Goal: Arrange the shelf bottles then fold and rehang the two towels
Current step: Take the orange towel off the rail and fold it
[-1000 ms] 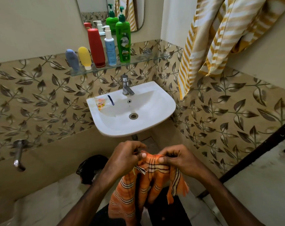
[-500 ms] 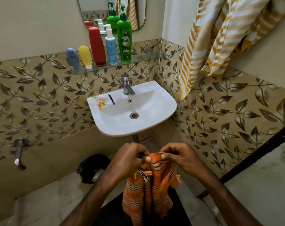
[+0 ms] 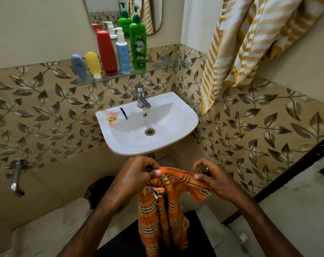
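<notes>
An orange striped towel [image 3: 163, 214] hangs in front of me below the sink. My left hand [image 3: 135, 175] pinches its top edge at the left, and my right hand [image 3: 211, 179] pinches the same edge further right, so a short span is stretched between them. A yellow-and-white striped towel [image 3: 237, 43] hangs on the right wall. On the glass shelf [image 3: 166, 66] several bottles stand in a row: a blue-grey tube [image 3: 78, 66], a yellow tube [image 3: 93, 64], a red bottle [image 3: 106, 52], a white-and-blue pump bottle [image 3: 122, 52] and a green pump bottle [image 3: 138, 47].
A white sink [image 3: 183, 125] with a steel tap [image 3: 141, 98] is mounted under the shelf; a small sachet [image 3: 112, 116] lies on its rim. A mirror [image 3: 153, 13] hangs above. A wall tap [image 3: 16, 175] juts out at the left. A black bag [image 3: 94, 188] lies on the floor.
My hands have drawn apart along the orange towel's top edge, my right hand sliding to the right. The towel now hangs longer and straighter below them.
</notes>
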{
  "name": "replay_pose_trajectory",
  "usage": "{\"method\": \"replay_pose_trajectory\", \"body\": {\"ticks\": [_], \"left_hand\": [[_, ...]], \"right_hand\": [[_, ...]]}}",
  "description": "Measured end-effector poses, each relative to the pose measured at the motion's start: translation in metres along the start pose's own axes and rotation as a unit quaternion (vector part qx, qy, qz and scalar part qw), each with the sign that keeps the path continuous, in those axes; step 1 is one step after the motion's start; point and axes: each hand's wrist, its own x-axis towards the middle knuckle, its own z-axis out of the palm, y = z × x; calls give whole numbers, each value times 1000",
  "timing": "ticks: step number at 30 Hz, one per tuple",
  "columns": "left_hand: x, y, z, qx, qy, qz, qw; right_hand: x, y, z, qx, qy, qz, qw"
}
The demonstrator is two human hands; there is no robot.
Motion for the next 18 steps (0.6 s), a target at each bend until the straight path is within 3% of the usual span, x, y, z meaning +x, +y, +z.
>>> {"method": "replay_pose_trajectory", "body": {"ticks": [10,18], "left_hand": [[13,-12,-6,11,15,-1,1000],[21,-11,-7,1,-1,6,1000]], "right_hand": [[-10,-5,-8,-20,-140,1,990],[-10,-7,-3,6,-12,-75,997]]}}
